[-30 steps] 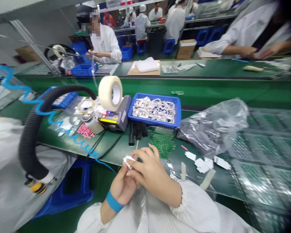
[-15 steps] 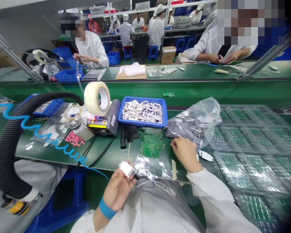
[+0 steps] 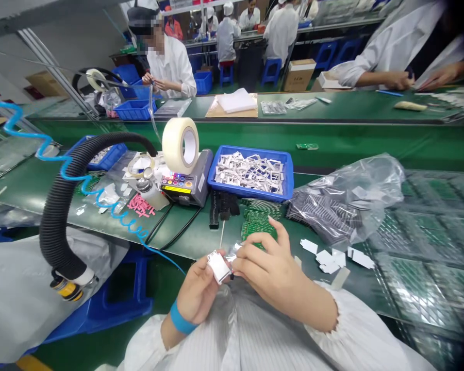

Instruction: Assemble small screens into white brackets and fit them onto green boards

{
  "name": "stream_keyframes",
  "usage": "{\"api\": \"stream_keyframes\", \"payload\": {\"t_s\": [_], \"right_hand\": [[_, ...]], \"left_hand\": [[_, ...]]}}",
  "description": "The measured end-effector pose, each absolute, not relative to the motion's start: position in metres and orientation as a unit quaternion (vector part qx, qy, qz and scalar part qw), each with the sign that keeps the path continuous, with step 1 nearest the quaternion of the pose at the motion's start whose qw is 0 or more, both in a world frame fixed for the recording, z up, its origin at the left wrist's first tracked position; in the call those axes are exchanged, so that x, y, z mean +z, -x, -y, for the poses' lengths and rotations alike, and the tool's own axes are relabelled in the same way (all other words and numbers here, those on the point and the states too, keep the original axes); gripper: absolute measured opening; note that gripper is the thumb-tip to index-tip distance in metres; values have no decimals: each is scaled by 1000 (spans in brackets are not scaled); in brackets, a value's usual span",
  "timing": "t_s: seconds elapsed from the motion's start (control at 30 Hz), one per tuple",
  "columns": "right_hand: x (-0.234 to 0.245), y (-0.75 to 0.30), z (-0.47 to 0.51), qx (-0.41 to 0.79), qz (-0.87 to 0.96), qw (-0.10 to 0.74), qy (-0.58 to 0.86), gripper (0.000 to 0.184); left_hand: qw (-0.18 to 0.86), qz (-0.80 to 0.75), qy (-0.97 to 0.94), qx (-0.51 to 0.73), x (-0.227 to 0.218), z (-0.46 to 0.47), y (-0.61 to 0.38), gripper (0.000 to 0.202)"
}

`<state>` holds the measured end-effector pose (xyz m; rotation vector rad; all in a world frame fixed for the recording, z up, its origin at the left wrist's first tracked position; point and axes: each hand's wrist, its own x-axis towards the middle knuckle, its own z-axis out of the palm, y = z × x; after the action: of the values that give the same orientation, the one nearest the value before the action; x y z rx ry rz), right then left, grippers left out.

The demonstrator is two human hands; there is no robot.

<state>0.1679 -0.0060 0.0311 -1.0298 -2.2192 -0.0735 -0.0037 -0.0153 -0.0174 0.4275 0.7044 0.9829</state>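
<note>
We logged the right hand [image 3: 274, 273] returned to the left hand [image 3: 195, 296], whose fingers clamped a white tag [image 3: 218, 267] while the right's pinched a clear film [image 3: 231, 252].

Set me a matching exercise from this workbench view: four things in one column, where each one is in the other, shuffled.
Things:
1. White piece
2. Roll of tape
3. Green circuit boards
4. Blue wristband

Places:
A. Lying on the green workbench
B. Held in the left hand
C. Mounted on a tape dispenser
D. Around the left wrist

Pairs: 1-B, 2-C, 3-A, 4-D
</note>
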Motion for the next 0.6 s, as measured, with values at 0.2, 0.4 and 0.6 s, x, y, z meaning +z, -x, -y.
{"api": "stream_keyframes", "payload": {"t_s": [0.2,0.4,0.6], "right_hand": [[23,-158,1,-52,878,317,356,26],[14,-139,-3,42,841,410,350,23],[-15,-133,-12,243,737,469,422,10]], "left_hand": [[799,-330,-182,469,-16,14,4,38],[819,-278,-156,477,-23,11,3,39],[803,-272,-89,522,-37,8,4,40]]}}
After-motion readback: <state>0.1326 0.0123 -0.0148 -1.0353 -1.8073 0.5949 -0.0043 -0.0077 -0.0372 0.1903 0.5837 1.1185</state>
